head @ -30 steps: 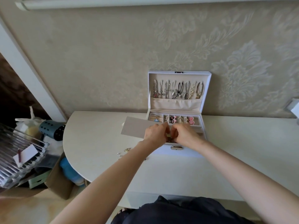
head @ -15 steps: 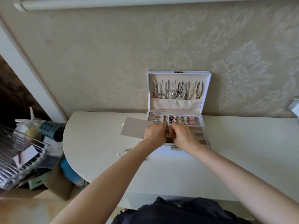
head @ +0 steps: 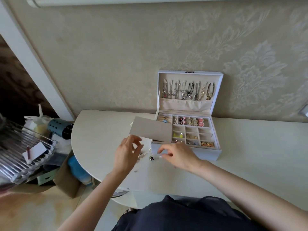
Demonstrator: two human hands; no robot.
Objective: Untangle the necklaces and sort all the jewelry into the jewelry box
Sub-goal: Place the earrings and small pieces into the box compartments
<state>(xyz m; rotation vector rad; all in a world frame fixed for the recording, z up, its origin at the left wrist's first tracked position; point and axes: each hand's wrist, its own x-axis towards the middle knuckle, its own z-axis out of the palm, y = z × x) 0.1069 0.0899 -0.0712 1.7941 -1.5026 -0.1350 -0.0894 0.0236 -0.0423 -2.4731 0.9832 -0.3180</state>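
The white jewelry box [head: 206,152] stands open against the wall. Several necklaces [head: 188,90] hang inside its upright lid. Earrings and rings lie in its tray compartments [head: 193,130]. A beige flat panel [head: 150,130] covers the tray's left part and juts out over the table. Small loose jewelry pieces [head: 151,158] lie on the table in front of the box's left corner. My left hand [head: 125,155] hovers just left of them, fingers loosely bent and holding nothing. My right hand [head: 180,155] is just right of them, thumb and forefinger slightly apart above the table.
The rounded white table [head: 103,130] ends at the left in a curved edge. Beyond it are a wire rack [head: 21,152], a blue perforated cup [head: 60,129], a blue bottle [head: 78,170] and a cardboard box [head: 65,182] on the floor.
Both hands have drawn back from the box's tray toward me and to the left. They are now apart over the loose pieces on the table.
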